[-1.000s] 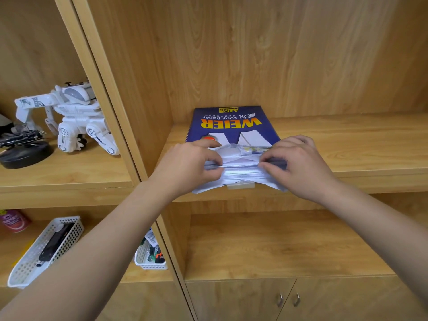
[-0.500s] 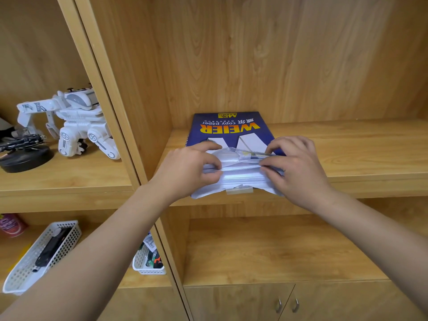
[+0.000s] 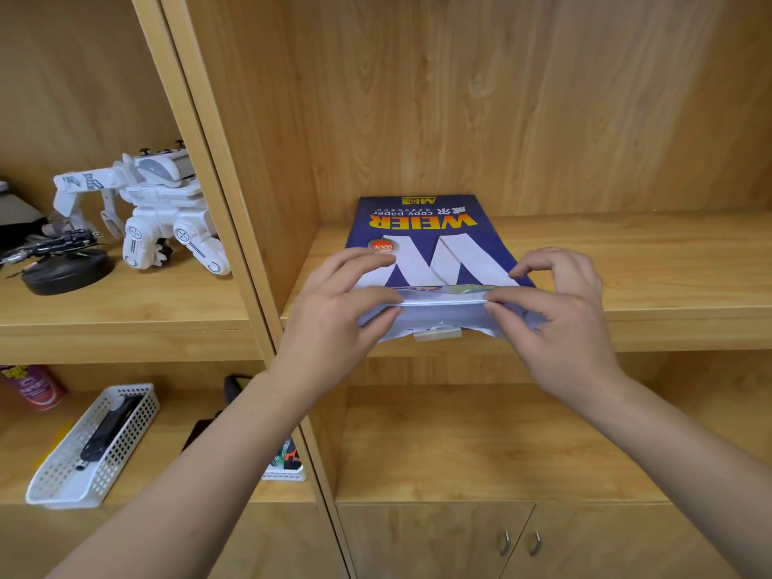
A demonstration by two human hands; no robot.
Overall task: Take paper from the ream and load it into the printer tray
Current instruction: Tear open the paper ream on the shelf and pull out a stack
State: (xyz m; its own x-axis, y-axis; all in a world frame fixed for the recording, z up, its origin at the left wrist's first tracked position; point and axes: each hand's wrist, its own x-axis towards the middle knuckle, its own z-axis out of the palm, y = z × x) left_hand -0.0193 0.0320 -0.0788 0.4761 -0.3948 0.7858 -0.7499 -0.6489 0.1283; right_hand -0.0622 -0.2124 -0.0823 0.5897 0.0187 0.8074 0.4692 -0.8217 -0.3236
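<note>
A blue ream of copy paper (image 3: 422, 227) lies flat on a wooden shelf (image 3: 626, 261), its near end opened so white wrapper flaps and the edges of the sheets (image 3: 443, 303) show. My left hand (image 3: 334, 311) pinches the left corner of that open end, thumb below and fingers on top. My right hand (image 3: 555, 302) pinches the right corner the same way. No printer or tray is in view.
A vertical divider (image 3: 234, 227) separates this bay from the left one, which holds a white toy robot (image 3: 154, 219) and a black round base (image 3: 62, 269). Below left are a white mesh basket (image 3: 92, 449) and a pink can (image 3: 33, 386). Cabinet doors with handles (image 3: 518, 541) sit underneath.
Both hands have shifted their grip on the open end of the ream, spreading toward its corners. The view has tilted slightly; the ream stays on the shelf.
</note>
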